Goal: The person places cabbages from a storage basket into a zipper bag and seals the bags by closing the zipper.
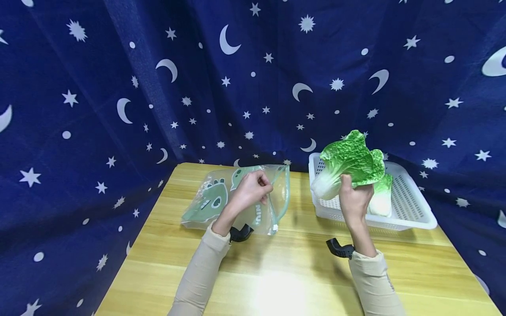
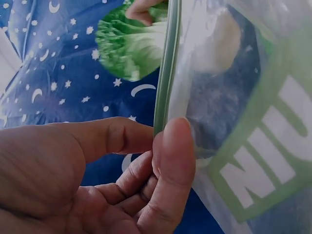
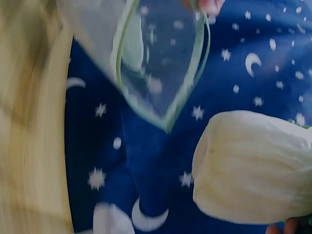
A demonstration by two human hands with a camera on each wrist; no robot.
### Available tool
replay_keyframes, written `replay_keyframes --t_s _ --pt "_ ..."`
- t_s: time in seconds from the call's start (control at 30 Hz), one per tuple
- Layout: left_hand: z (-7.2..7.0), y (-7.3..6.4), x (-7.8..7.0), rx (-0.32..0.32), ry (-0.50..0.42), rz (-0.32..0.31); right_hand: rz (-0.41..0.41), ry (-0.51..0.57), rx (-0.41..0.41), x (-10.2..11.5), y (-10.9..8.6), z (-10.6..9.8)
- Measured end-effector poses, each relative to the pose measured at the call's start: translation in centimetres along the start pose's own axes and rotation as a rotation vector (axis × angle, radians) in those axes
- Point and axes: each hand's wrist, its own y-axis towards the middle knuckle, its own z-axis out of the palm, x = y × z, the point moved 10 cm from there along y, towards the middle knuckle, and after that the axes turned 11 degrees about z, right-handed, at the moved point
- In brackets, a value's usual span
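My left hand (image 1: 253, 188) pinches the green zip edge of a clear zip bag (image 1: 209, 204) with green cartoon print, at the table's back left. Up close in the left wrist view, thumb and fingers meet at the zip strip (image 2: 168, 73). In the right wrist view the bag's mouth (image 3: 168, 119) gapes apart. Over the basket's left part, my right hand (image 1: 353, 202) grips a Chinese cabbage (image 1: 352, 160), its green leaves up and white base toward the bag. That white base (image 3: 253, 165) fills the right side of the right wrist view.
A white plastic basket (image 1: 413, 208) stands at the back right, with another Chinese cabbage (image 1: 381, 199) lying in it. Behind the wooden table (image 1: 178, 263) hangs a blue curtain (image 1: 245, 87) with moons and stars. A white slider (image 1: 275, 227) sits at the zip's near end.
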Motion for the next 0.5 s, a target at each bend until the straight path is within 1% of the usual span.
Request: replay_keyframes --t_s 0.13,0.23,0.3,0.37,0.5 --pt "0.7 0.0 -0.4 0.033 -0.025 0.016 -0.069 0.148 0.069 1.5 -2.1 1.4" --pt "1.2 0.0 -0.8 0.068 -0.047 0.037 -0.077 0.222 0.127 2.1 -3.6 2.5" --pt "1.5 0.0 -1.0 0.086 -0.069 0.048 -0.067 0.231 0.165 2.3 -4.5 3.3" --pt "1.6 -0.1 -1.3 0.088 -0.104 0.060 -0.060 0.213 0.202 2.6 -5.3 4.0" --pt "1.4 -0.1 -1.4 0.062 -0.179 0.078 -0.078 0.157 0.286 4.2 -7.1 5.0"
